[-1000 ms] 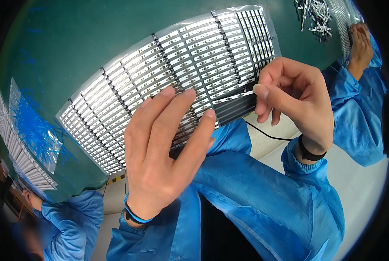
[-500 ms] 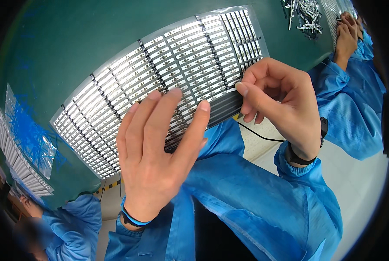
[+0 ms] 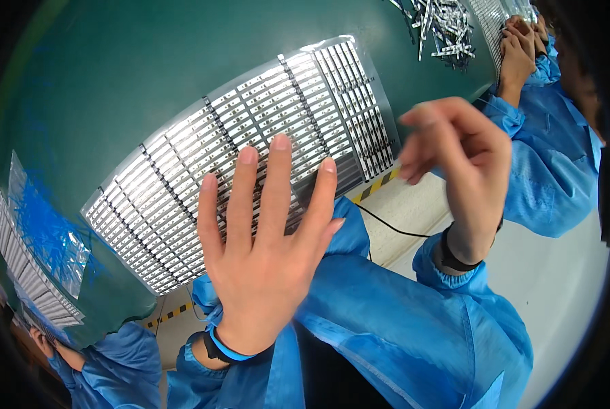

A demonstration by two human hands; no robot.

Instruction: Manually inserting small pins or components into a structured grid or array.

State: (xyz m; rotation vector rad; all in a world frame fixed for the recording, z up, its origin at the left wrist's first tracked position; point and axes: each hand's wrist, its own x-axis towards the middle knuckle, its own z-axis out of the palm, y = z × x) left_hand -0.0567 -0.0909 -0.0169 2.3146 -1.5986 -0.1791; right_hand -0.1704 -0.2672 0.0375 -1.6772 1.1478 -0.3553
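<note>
Left hand (image 3: pixel 267 252) spread flat, fingers open, pressing on a silver panel of small strips (image 3: pixel 250 157) lying on the green table (image 3: pixel 114 68). Right hand (image 3: pixel 455 163) now lifted clear of the panel's edge, where it pinched half a second ago; blurred, fingers loosely curled, seemingly holding nothing. Far right, another person's hands (image 3: pixel 516 41) partly cut off beside loose metal pieces (image 3: pixel 441 27).

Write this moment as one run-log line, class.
left hand: flat on strip panel | right hand: lifted, blurred, off panel | surface: green table
</note>
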